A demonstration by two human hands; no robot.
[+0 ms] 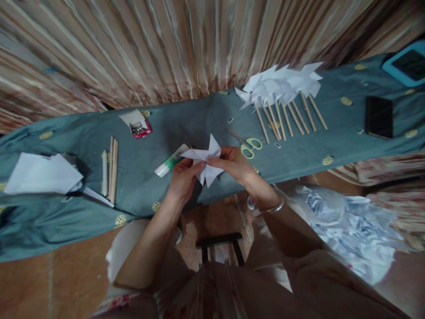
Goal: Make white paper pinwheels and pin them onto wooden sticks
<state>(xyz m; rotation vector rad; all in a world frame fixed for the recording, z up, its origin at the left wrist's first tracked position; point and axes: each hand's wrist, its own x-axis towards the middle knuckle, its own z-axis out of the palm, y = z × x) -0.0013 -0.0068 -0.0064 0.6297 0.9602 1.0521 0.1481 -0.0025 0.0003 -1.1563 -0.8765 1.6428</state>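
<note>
Between my two hands is a white paper pinwheel (210, 153), its points folded out, held above the front of the table. My left hand (183, 178) pinches it from the left, thumb near its centre. From the right, my right hand (234, 164) grips it with thumb and fingers, the thumb also close to the middle. A green and white glue stick (171, 160) lies just behind my left hand. Scissors with light green handles (248, 145) rest behind and right of my right hand. No stick shows on this pinwheel; its underside is hidden.
Finished pinwheels on wooden sticks (282, 88) lie at the back right. A small box of metal pins (137, 125), loose sticks (113, 170) and white paper sheets (43, 173) are at left. A dark phone (379, 117) and blue-framed tablet (407, 64) sit far right.
</note>
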